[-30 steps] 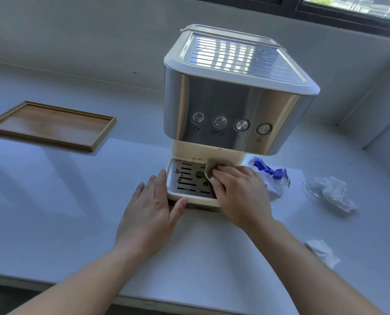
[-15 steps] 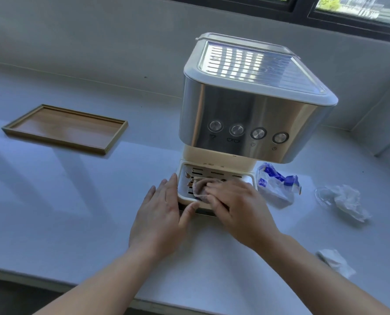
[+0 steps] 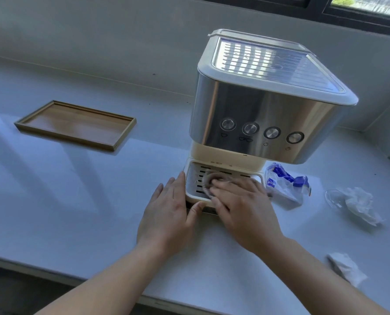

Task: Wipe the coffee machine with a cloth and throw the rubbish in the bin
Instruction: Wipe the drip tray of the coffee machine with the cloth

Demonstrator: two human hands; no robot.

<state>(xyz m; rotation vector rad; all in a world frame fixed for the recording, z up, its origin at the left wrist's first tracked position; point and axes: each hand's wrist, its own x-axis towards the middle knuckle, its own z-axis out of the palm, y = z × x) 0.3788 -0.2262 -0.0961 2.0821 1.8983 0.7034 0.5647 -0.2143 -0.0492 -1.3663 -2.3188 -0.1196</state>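
Right hand lies flat, fingers spread, pressing a soft greyish cloth down onto the slotted drip tray; it is pinning the cloth under the palm and fingers, not gripping it. Left hand is open and holds nothing, braced against the tray's left front corner with the thumb hooked along the front edge.

Directly beyond both hands stands the coffee machine, a tall steel and cream body that looks heavy and top-weighted, so steadying it low at the base seems wise. Far to the left of the left hand sits a shallow wooden tray. Just right of the right hand lies a blue and white wrapper, further right a crumpled clear plastic wrap, and nearer the right forearm a small wad of tissue. All three look light and crushable, easily pinched up. No bin is in view
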